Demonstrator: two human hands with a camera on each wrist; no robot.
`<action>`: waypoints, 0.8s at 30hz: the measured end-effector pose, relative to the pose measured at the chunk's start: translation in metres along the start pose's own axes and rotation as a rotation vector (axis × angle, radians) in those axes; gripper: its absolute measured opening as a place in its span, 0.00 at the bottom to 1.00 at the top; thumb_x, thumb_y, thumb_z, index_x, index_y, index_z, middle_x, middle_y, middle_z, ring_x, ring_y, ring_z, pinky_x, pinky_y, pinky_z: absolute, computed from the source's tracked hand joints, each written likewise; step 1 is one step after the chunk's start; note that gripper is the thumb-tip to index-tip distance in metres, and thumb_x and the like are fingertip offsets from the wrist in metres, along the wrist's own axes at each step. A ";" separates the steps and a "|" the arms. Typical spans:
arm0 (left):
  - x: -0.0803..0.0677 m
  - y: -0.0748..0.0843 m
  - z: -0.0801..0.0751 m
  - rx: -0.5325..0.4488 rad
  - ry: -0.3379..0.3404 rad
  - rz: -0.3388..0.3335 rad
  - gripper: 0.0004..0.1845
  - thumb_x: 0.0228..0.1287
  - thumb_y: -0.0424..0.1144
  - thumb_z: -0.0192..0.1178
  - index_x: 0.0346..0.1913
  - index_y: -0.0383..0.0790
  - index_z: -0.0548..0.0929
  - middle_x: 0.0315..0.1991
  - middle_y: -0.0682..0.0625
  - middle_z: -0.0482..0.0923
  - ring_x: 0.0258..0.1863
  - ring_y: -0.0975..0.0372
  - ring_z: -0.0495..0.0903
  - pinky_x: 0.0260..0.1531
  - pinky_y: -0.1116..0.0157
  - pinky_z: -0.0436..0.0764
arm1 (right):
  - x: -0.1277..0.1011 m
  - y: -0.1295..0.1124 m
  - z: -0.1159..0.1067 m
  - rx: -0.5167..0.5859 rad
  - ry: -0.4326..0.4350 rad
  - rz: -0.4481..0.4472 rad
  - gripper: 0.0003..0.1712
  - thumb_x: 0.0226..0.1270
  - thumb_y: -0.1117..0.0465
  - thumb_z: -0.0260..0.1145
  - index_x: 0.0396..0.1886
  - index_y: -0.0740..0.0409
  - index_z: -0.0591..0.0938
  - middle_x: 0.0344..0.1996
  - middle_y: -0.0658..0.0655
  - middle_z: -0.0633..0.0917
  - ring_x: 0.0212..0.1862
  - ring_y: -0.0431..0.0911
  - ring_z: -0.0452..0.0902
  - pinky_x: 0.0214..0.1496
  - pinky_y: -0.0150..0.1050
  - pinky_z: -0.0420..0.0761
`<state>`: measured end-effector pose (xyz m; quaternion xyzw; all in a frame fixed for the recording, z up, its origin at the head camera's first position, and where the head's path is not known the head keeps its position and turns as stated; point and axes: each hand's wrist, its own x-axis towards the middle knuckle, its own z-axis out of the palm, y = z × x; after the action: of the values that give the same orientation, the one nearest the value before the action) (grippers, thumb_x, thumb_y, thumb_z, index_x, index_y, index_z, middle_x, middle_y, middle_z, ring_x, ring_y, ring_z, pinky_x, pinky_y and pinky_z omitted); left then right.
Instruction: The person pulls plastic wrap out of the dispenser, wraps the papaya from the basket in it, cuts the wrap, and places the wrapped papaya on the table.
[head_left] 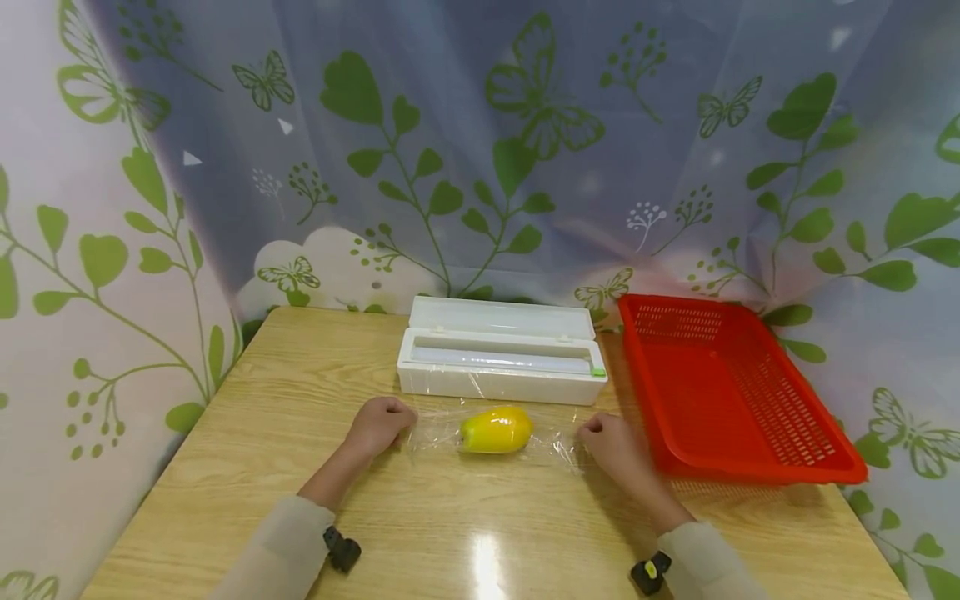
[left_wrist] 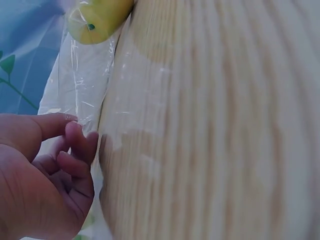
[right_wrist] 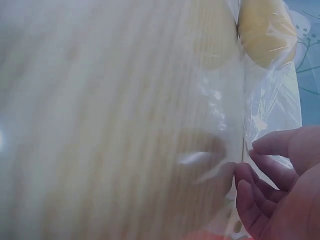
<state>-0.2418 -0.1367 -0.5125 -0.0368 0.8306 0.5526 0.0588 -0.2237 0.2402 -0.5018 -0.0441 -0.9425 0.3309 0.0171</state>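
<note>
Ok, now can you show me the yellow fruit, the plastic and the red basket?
Fruit (head_left: pixel 498 430): head view, middle of its yellow side.
Plastic (right_wrist: pixel 269 92): right wrist view, crinkled part just below the fruit.
Basket (head_left: pixel 708 392): head view, its floor.

Illumination and image quality: head view clearer than wrist views.
Head view: even, moderately bright light; a white glare spot on the tabletop (head_left: pixel 420 533) at lower centre; soft shadow beside the right forearm (head_left: pixel 651 493); specular streaks on the clear film (head_left: pixel 433 432). Wrist views: dimmer, hazy, low in contrast; nearest tabletop areas blurred and out of focus.
</note>
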 end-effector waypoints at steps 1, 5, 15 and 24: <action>0.000 0.000 0.000 -0.009 -0.001 0.000 0.08 0.67 0.36 0.63 0.31 0.36 0.84 0.17 0.50 0.75 0.16 0.61 0.72 0.24 0.65 0.73 | 0.001 0.000 0.001 0.011 0.008 0.003 0.07 0.64 0.60 0.65 0.28 0.57 0.84 0.19 0.49 0.76 0.24 0.44 0.68 0.25 0.36 0.68; 0.002 -0.001 0.002 -0.059 0.014 0.002 0.05 0.65 0.33 0.64 0.34 0.32 0.85 0.21 0.49 0.77 0.16 0.62 0.72 0.23 0.66 0.74 | 0.003 -0.002 0.005 0.088 0.017 0.027 0.06 0.62 0.63 0.64 0.27 0.59 0.84 0.18 0.50 0.77 0.22 0.43 0.68 0.24 0.35 0.68; 0.006 -0.003 0.004 -0.155 0.023 0.011 0.11 0.61 0.28 0.65 0.46 0.28 0.80 0.31 0.45 0.83 0.19 0.63 0.72 0.21 0.68 0.73 | 0.008 -0.001 0.012 0.339 0.041 0.049 0.11 0.59 0.75 0.62 0.41 0.69 0.74 0.29 0.61 0.81 0.24 0.42 0.76 0.24 0.31 0.76; 0.005 0.001 -0.002 -0.132 0.034 0.034 0.11 0.63 0.27 0.65 0.46 0.27 0.80 0.32 0.42 0.86 0.20 0.65 0.70 0.21 0.70 0.71 | 0.009 0.000 0.012 0.399 0.029 0.038 0.18 0.63 0.79 0.58 0.52 0.73 0.70 0.26 0.65 0.82 0.21 0.42 0.77 0.24 0.31 0.78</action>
<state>-0.2468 -0.1379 -0.5113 -0.0361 0.7937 0.6064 0.0326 -0.2337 0.2337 -0.5108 -0.0626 -0.8568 0.5108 0.0329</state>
